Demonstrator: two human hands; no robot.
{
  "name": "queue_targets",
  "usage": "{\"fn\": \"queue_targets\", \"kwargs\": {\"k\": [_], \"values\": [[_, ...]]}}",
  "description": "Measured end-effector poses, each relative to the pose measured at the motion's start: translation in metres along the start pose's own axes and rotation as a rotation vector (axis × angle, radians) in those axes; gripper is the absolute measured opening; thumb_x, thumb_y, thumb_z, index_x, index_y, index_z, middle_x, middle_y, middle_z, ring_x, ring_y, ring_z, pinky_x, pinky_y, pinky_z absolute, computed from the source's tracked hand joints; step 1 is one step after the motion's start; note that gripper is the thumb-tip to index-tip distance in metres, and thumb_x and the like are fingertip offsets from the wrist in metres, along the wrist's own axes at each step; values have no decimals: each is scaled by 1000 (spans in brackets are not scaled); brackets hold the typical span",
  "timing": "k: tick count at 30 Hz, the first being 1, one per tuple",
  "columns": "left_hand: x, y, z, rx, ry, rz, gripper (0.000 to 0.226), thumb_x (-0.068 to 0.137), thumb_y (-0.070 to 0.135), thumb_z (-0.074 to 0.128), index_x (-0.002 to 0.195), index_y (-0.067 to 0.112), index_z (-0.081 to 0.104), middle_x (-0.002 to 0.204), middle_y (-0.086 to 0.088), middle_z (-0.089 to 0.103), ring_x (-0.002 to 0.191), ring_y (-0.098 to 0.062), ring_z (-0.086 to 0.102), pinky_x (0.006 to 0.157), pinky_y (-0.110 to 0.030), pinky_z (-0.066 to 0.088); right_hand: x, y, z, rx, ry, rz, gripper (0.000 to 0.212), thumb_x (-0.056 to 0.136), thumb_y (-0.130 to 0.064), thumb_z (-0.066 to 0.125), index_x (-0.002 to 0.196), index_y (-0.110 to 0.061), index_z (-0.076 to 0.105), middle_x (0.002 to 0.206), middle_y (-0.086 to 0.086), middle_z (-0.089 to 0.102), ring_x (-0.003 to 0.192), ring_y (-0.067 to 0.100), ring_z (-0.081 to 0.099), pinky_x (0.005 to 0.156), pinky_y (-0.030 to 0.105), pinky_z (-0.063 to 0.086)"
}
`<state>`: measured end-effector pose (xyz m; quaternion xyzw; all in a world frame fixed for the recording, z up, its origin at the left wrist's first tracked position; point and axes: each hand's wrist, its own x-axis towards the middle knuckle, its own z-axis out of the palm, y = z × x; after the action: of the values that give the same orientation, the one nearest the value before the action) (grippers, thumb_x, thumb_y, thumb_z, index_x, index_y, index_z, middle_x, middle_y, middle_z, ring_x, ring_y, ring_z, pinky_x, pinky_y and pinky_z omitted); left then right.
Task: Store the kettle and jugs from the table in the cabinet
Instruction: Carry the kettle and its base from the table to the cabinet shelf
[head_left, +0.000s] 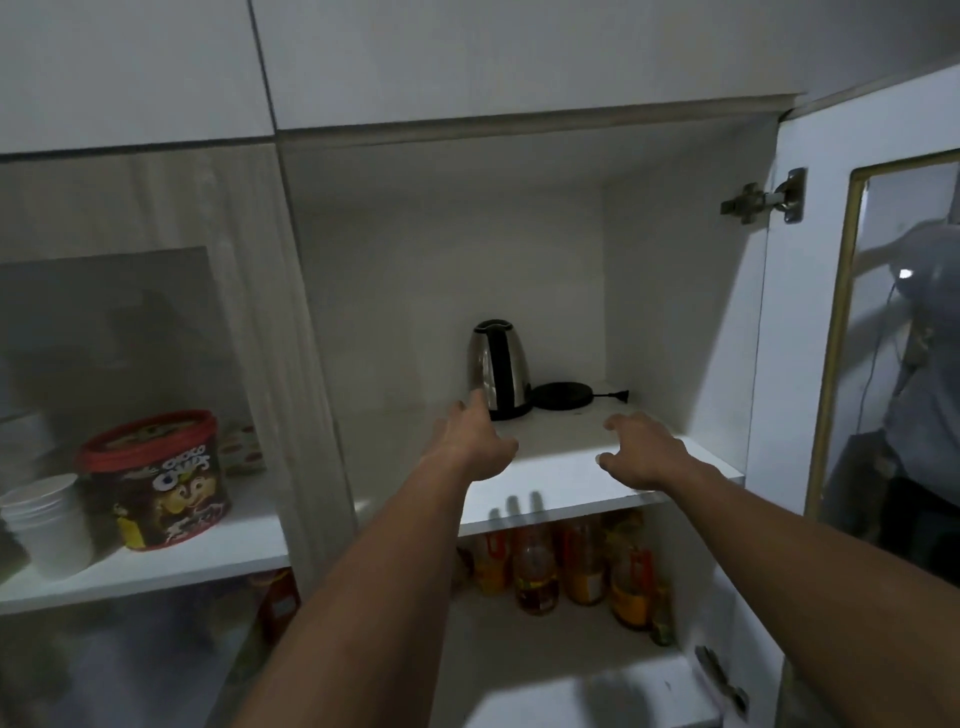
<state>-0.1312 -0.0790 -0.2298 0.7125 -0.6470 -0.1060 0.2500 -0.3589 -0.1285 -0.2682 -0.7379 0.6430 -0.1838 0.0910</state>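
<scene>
A steel kettle (500, 368) with a black handle stands upright on the white cabinet shelf (561, 488), well back from the front edge. Its round black base (563, 395) lies just to its right, with the cord and plug pointing right. My left hand (475, 441) hovers over the shelf in front of the kettle, fingers spread, one fingertip near the kettle's lower left side. My right hand (644, 452) is over the shelf's front right part, fingers apart and empty. No jugs are in view.
The cabinet door (810, 322) with a glass pane stands open at the right. Several bottles (571, 561) fill the shelf below. Behind the left glass door sit a red-lidded chocolate tub (156, 483) and stacked white cups (49, 525).
</scene>
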Motion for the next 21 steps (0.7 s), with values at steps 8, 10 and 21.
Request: {"fn": "queue_targets", "kwargs": {"k": [8, 10, 21], "values": [[92, -5, 27, -8, -14, 37, 87, 85, 44, 68, 157, 22, 24, 153, -12, 38, 138, -35, 44, 111, -50, 44, 71, 18, 12, -56, -18, 83, 68, 89, -46, 58, 149, -21, 38, 156, 7, 33, 140, 31, 37, 109, 47, 39], [116, -6, 35, -14, -8, 40, 84, 85, 44, 68, 155, 19, 30, 150, -15, 41, 137, -37, 46, 111, -49, 44, 96, 22, 20, -43, -28, 93, 69, 89, -46, 58, 150, -21, 37, 158, 6, 31, 141, 31, 35, 111, 47, 37], [270, -12, 73, -58, 80, -100, 91, 87, 59, 63, 157, 16, 23, 147, -14, 44, 134, -38, 48, 104, -50, 48, 286, 62, 72, -65, -96, 61, 82, 84, -66, 56, 154, -33, 28, 164, 0, 21, 151, 29, 15, 117, 54, 25]]}}
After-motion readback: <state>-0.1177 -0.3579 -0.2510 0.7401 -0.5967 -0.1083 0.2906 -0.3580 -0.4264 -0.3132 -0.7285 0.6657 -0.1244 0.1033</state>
